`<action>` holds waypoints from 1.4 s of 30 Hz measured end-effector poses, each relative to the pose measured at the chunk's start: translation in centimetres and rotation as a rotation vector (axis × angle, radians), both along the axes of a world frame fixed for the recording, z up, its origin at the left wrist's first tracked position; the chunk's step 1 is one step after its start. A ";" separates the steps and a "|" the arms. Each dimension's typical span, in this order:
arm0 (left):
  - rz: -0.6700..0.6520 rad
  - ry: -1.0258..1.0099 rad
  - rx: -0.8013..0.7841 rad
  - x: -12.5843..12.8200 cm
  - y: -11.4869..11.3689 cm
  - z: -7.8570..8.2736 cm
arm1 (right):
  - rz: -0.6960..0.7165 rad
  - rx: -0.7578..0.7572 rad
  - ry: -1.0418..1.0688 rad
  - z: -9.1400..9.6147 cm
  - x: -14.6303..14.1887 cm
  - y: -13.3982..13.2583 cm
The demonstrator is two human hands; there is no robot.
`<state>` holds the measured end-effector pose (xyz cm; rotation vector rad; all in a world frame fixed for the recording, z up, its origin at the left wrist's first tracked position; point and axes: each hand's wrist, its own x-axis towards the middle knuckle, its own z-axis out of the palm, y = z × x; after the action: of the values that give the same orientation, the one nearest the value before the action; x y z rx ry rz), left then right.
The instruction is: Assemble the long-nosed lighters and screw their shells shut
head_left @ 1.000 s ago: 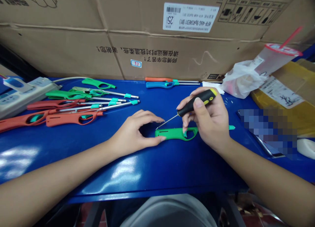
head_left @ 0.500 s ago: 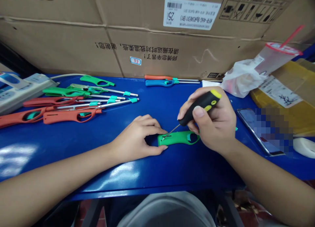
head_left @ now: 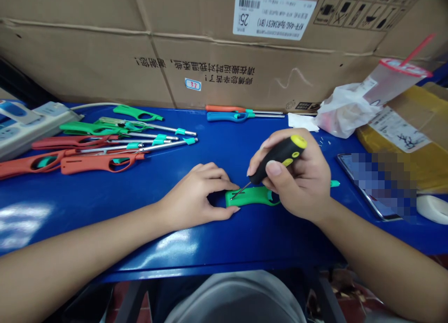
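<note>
One green lighter (head_left: 254,197) is lying flat on the blue table (head_left: 266,246), and the left hand (head_left: 196,192) is pinching one end of it. Meanwhile the right hand (head_left: 304,183) is gripping a black-and-yellow screwdriver (head_left: 276,157), tip pointing down at that same end.

My table (head_left: 196,253) is a glossy blue one. Right in front of me there's a green lighter (head_left: 250,197) lying flat, so call that the middle of the clock. Orange lighter (head_left: 226,108) and blue lighter (head_left: 226,116) sit side by side at 12, paper (head_left: 303,122) at 1, white bag (head_left: 345,110) nearer 2, phone (head_left: 366,185) at 3. Around 10 I've got a messy bunch of red and green lighters (head_left: 100,163), power strip (head_left: 45,122) further out.
</note>
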<state>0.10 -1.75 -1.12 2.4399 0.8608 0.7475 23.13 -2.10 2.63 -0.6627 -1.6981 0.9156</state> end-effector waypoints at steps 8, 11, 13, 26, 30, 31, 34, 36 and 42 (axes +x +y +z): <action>-0.003 -0.007 0.003 0.1 0.0 0.0 | 0.067 0.045 0.037 -0.2 -0.3 0.0; -0.004 -0.005 0.001 0.0 0.0 0.0 | 0.058 0.023 0.023 -0.2 -0.4 0.0; -0.001 -0.002 -0.003 0.0 0.0 0.0 | 0.033 -0.014 0.013 -0.2 -0.4 0.0; 0.004 0.005 0.011 0.1 0.1 -0.1 | 0.065 0.100 0.059 0.1 -0.4 -0.4; -0.001 0.006 0.005 0.1 0.2 -0.1 | 0.141 0.023 -0.091 0.4 0.6 -0.5; 0.000 0.005 0.005 0.1 0.2 0.0 | 0.156 0.042 -0.106 0.5 0.8 -0.4; 0.002 0.000 0.007 0.2 0.1 0.0 | 0.058 0.269 -0.120 0.4 0.6 0.1; 0.005 -0.001 0.002 0.2 0.1 0.0 | -0.060 0.428 -0.155 0.3 0.4 0.5; 0.001 0.007 0.002 0.3 0.1 0.1 | 0.029 0.429 -0.317 1.1 0.4 0.2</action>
<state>0.41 -1.63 -1.00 2.4460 0.8638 0.7407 23.52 -1.92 3.73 -0.5093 -2.1075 0.4519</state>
